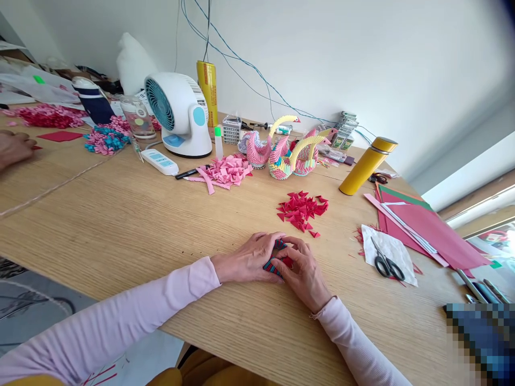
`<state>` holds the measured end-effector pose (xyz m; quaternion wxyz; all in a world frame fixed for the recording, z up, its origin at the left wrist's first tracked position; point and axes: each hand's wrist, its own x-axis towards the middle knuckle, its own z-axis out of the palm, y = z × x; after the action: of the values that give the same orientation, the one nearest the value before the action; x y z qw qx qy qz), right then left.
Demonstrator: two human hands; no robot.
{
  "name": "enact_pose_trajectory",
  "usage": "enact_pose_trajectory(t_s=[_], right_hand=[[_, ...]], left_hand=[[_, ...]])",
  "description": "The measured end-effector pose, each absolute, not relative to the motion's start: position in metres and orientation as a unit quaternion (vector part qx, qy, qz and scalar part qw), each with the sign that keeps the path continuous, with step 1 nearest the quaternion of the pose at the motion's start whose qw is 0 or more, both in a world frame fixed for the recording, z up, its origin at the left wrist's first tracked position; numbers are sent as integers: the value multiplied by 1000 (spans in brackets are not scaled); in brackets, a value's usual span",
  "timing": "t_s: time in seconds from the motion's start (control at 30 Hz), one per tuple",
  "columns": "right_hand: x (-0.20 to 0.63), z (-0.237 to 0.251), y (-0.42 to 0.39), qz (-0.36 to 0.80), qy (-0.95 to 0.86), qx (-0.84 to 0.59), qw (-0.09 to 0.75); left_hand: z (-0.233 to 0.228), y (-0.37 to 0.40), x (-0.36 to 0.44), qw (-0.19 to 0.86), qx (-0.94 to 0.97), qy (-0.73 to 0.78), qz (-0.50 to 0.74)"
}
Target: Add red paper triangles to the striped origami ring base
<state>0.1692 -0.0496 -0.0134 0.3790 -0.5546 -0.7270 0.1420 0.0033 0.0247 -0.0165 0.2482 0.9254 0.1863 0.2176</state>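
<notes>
Both hands meet around a small ring of folded paper pieces (pixel 273 266), striped teal and dark red, near the table's front edge. My left hand (pixel 251 259) is wrapped round its left side. From the right, my right hand (pixel 303 271) grips the other side with thumb and fingers, hiding much of the ring. Just beyond the hands lies a loose pile of red folded paper triangles (pixel 302 210). Farther back stand several paper swans (pixel 277 153) in pink, yellow and teal.
Left of the swans are pink paper pieces (pixel 231 170), a power strip (pixel 160 161) and a white fan (pixel 181 112). Rightward stand a yellow flask (pixel 367 167), scissors (pixel 388 265) on white tissue, and red paper sheets (pixel 434 230). Another person's hand (pixel 15 149) rests at far left.
</notes>
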Motion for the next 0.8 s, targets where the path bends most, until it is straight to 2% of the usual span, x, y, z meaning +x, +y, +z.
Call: enact_pose_trajectory(t_s=[0.17, 0.4, 0.57, 0.8], right_hand=[[170, -14, -50, 138, -736, -544, 380], [178, -13, -45, 168, -737, -523, 394], [176, -14, -43, 188, -720, -536, 399], [172, -16, -46, 173, -719, -544, 397]], left_hand=[[-13, 26, 3, 259, 924, 188, 209], [3, 40, -12, 325, 923, 155, 136], [4, 35, -12, 313, 921, 156, 170], [4, 30, -14, 274, 937, 155, 150]])
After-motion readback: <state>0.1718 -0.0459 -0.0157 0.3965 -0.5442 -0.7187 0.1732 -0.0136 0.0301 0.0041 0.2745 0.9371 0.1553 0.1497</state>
